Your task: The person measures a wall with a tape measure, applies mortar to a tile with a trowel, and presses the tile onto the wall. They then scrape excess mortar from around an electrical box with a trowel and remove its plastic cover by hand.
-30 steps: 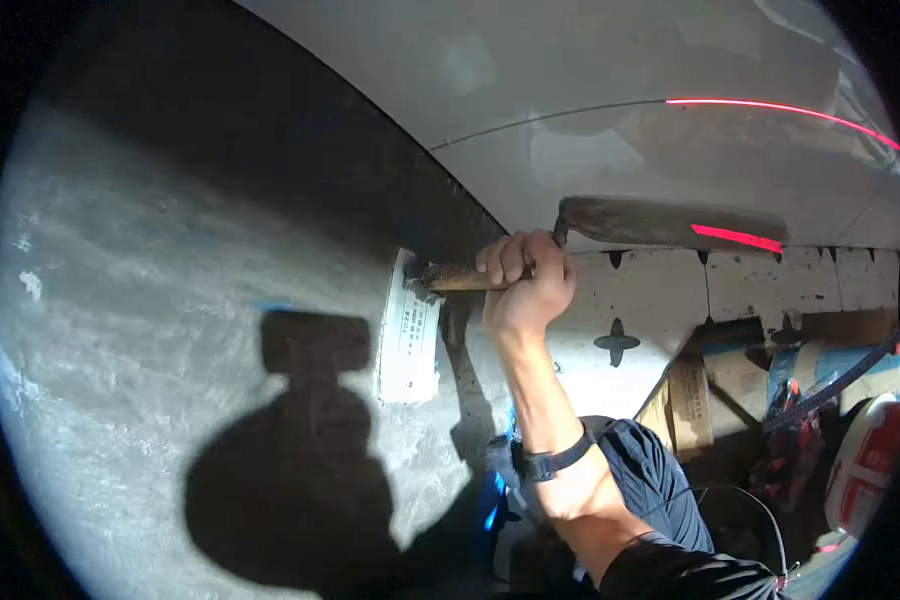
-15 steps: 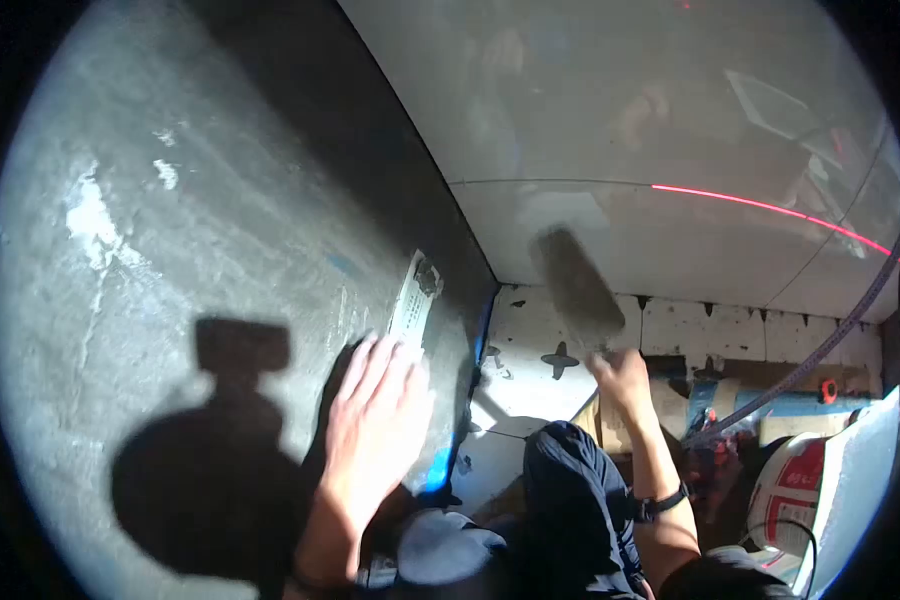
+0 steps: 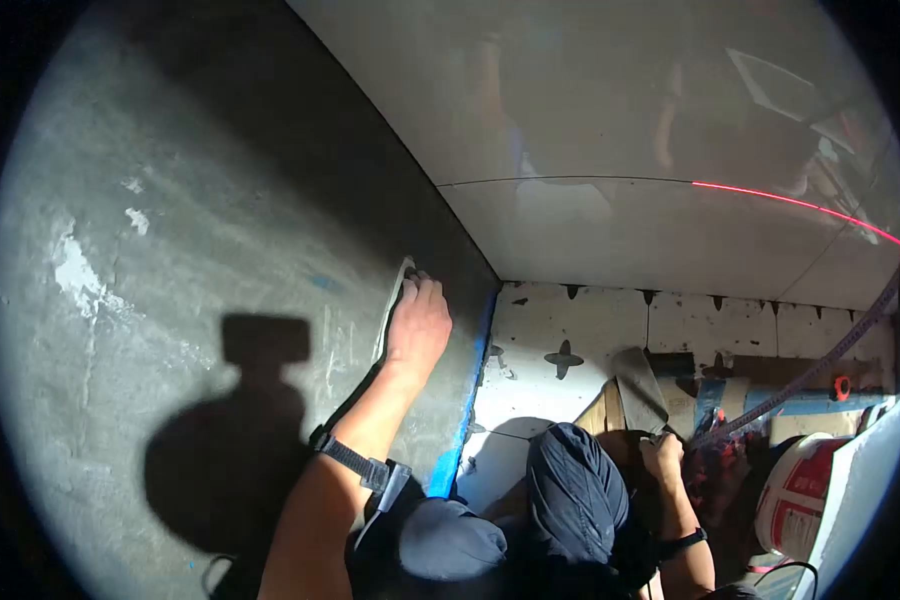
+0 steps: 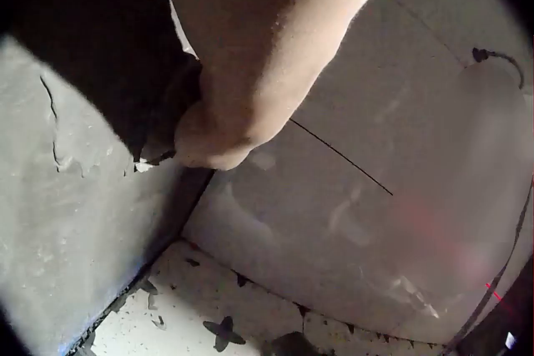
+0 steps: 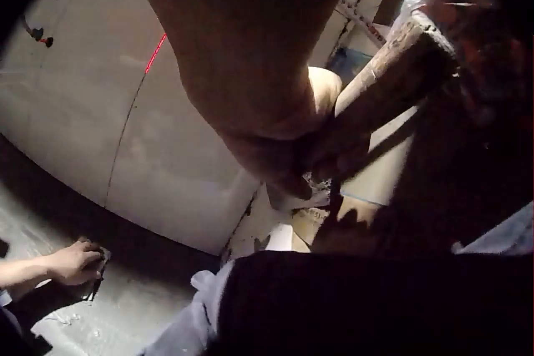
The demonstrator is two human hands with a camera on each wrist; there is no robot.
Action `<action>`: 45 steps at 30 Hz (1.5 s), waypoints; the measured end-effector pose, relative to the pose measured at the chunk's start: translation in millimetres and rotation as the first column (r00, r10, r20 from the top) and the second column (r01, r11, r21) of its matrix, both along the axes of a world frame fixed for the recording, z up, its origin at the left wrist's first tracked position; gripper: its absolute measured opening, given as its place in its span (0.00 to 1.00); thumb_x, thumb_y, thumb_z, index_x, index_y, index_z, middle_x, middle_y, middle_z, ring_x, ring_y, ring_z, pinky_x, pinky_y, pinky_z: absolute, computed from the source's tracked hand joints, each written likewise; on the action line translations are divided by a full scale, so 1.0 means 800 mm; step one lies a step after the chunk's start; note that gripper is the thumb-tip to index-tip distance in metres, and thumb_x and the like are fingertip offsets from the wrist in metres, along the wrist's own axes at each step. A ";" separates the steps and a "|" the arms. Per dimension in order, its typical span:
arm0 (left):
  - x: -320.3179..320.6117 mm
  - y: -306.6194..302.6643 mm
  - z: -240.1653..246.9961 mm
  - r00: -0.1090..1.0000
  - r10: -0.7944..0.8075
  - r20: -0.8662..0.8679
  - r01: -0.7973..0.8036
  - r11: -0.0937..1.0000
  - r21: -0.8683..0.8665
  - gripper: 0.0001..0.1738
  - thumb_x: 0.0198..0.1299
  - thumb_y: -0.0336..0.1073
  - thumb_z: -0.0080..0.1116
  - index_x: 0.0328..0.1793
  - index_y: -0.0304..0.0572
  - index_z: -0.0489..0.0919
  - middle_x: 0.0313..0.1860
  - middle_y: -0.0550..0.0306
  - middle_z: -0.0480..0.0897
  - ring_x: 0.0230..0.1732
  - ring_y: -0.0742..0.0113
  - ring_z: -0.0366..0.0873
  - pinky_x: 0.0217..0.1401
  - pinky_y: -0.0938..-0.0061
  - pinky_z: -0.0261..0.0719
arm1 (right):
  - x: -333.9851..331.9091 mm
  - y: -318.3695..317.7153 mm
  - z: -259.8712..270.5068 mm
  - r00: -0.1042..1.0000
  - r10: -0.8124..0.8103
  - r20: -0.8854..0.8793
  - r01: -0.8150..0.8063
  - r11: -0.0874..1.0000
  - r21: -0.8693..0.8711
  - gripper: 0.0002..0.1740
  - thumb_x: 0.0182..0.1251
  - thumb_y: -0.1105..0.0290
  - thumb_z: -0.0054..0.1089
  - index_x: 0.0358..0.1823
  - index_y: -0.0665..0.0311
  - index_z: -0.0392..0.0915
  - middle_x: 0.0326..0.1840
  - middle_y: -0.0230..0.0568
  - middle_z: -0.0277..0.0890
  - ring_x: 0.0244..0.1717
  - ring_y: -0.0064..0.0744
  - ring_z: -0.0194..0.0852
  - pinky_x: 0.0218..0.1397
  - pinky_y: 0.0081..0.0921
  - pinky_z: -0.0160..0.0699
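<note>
My left hand (image 3: 420, 325) is at the grey wall panel (image 3: 220, 260), its fingers curled over the top of a white strip with printed text (image 3: 387, 318). The hand covers most of the strip; only a pale edge shows along its left side. From the right wrist view the same left hand (image 5: 77, 262) has bent fingertips at a dark edge on the panel. My right hand (image 3: 663, 455) grips a trowel low beside the right knee. The trowel's flat rectangular blade (image 3: 640, 388) points up and away, and its worn wooden handle (image 5: 384, 80) sticks out past the fist.
Glossy tiles (image 3: 590, 230) with a red laser line (image 3: 795, 205) meet the panel ahead. White floor tiles carry dark cross-shaped spacers (image 3: 564, 359). Blue tape (image 3: 448, 468) runs along the panel's foot. To the right are cardboard, a red-and-white bucket (image 3: 795, 495) and a slanting strap (image 3: 820, 365).
My right hand has taken the trowel from the strip down to beside the right knee. My left hand came in flat over the strip, then slid up and curled its fingers at the top.
</note>
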State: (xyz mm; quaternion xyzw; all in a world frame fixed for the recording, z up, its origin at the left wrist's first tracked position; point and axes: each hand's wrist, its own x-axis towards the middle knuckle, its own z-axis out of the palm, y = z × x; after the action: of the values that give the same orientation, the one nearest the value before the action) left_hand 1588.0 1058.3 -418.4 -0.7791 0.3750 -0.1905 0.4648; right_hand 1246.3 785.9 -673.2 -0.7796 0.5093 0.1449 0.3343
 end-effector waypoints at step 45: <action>-0.345 0.201 0.237 0.984 0.078 -0.157 -0.150 0.839 -0.524 0.09 0.65 0.33 0.62 0.46 0.33 0.83 0.48 0.40 0.85 0.52 0.40 0.81 0.56 0.47 0.80 | 0.450 0.237 0.227 0.188 0.078 0.979 -0.351 0.936 -0.008 0.21 0.56 0.64 0.70 0.47 0.69 0.80 0.49 0.55 0.79 0.49 0.51 0.82 0.53 0.42 0.81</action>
State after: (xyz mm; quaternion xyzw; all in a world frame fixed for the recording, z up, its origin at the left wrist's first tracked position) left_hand 1312.0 1219.4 -228.4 -0.9091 0.2895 -0.2081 0.2153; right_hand 1606.0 975.4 -491.7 -0.7198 0.0552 -0.2711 0.6366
